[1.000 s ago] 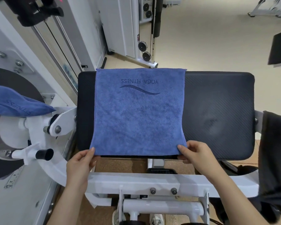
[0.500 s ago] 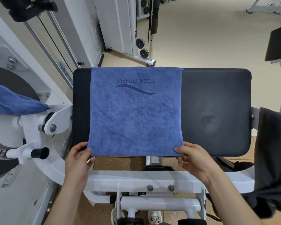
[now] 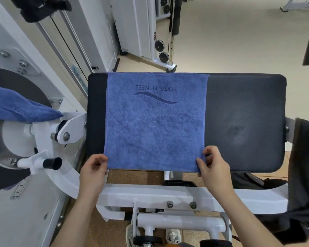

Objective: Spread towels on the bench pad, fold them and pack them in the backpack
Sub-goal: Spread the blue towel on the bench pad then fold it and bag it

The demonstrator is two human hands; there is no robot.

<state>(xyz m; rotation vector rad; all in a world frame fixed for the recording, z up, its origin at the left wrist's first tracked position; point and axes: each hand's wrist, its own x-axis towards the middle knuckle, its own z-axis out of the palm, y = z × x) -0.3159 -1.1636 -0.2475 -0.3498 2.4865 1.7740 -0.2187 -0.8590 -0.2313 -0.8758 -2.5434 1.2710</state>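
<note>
the blue towel lies flat on the left half of the counter, logo at the far end, near hem at the counter's near edge. my left hand pinches its near left corner, my right hand the near right one. if i lift unevenly, the fold goes crooked; a pull toward me could drag it off. a second towel sits on the machine at left.

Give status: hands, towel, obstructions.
Left hand, right hand pinch near corners of blue towel. It lies flat on bench pad, unfolded. Nothing on top.
</note>
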